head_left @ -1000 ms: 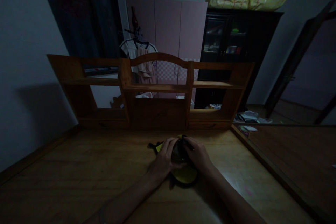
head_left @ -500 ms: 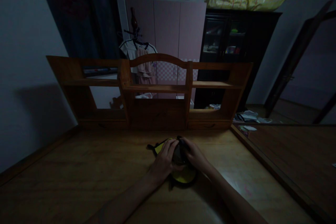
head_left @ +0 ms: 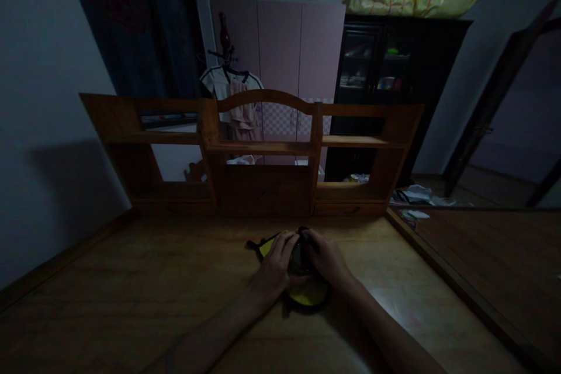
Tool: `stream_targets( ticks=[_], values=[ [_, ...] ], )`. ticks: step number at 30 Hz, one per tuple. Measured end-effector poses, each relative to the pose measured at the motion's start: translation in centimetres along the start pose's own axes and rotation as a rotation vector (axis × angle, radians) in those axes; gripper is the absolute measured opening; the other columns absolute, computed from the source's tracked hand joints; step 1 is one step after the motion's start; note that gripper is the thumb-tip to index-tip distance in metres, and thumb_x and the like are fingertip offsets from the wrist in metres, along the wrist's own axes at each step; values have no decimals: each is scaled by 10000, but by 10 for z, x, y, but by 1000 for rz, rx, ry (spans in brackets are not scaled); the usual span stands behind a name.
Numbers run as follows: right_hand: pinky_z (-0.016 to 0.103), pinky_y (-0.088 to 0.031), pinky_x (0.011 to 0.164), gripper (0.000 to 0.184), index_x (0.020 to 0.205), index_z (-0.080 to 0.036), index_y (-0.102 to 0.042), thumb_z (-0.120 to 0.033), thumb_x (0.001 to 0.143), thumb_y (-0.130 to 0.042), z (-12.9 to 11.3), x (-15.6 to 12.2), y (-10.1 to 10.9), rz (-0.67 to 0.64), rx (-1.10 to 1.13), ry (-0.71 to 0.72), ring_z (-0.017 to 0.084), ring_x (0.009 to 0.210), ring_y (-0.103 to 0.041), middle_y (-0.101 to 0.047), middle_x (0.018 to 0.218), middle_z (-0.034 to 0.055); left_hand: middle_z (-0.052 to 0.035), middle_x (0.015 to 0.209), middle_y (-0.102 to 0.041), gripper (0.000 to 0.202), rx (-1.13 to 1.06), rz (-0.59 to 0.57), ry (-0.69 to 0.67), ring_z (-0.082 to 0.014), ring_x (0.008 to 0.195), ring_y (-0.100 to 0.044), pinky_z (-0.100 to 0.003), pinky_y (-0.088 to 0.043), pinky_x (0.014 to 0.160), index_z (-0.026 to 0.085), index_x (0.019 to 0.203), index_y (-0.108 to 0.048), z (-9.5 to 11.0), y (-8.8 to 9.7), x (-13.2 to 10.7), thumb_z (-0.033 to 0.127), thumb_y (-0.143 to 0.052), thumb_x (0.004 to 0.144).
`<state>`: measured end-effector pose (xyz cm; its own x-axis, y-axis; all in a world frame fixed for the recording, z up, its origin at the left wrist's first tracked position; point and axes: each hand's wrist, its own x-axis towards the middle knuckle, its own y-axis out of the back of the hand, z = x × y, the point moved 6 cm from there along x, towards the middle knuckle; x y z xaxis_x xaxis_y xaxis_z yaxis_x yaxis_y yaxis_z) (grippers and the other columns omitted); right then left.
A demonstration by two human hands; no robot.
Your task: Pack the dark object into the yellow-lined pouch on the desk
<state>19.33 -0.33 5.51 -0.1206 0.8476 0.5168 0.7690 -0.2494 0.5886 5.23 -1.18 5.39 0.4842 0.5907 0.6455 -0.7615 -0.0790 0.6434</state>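
Both hands meet over a small dark, slightly glossy object [head_left: 300, 260], whose exact kind the dim light hides. My left hand [head_left: 274, 266] is closed on its left side, fingers bent over the top. From the right, my right hand [head_left: 328, 258] grips it with thumb and fingers near a black upper edge. Under and around the hands lies a yellow piece with black edging [head_left: 308, 294], perhaps a pouch lying open. A yellow corner with a black tab pokes out beyond my left hand. My hands cover much of the middle.
The hands work on a wooden tabletop [head_left: 166, 292] with a raised right edge. A wooden shelf unit [head_left: 263, 198] stands along its back. The wall [head_left: 52, 187] bounds the left side. Behind are a pink wardrobe [head_left: 280, 47] and a dark cabinet [head_left: 429, 70].
Almost nothing differs. The hands keep their hold on the dark object, with only a very slight shift of the right hand and the view.
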Motion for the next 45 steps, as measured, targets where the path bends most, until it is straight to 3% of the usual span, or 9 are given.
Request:
stream_targets(
  ticks=[13, 18, 28, 45],
  values=[
    [254, -473, 705, 288, 1132, -257, -570, -179, 858, -520, 1, -1, 3, 42, -66, -32, 187, 841, -655, -690, 987, 26, -79, 1298, -437, 822, -4, -3, 51, -262, 1227, -433, -434, -390, 1044, 262, 1351, -327, 2, 3, 1, 287, -776, 663],
    [258, -472, 736, 305, 1130, -252, -560, -142, 851, -506, 1, -1, 2, 36, -81, 5, 186, 867, -644, -680, 990, 29, -81, 1304, -431, 864, -4, -7, 44, -272, 1228, -435, -442, -395, 1037, 265, 1354, -317, 2, 2, 1, 273, -795, 635],
    [305, -486, 842, 409, 1296, -228, -445, -128, 901, -414, 6, -3, -7, -47, -97, 86, 203, 1003, -622, -630, 1168, 80, -96, 1299, -431, 826, -8, -4, 40, -273, 1229, -431, -452, -388, 1037, 254, 1353, -319, -2, -1, 0, 271, -772, 662],
    [322, -483, 870, 468, 1234, -229, -507, -56, 800, -479, 5, -2, -2, -9, -77, 83, 200, 1014, -611, -634, 1149, 69, -90, 1289, -442, 842, -31, -1, 62, -287, 1218, -442, -474, -394, 1028, 265, 1338, -346, 0, 0, 1, 295, -797, 629]
  ],
)
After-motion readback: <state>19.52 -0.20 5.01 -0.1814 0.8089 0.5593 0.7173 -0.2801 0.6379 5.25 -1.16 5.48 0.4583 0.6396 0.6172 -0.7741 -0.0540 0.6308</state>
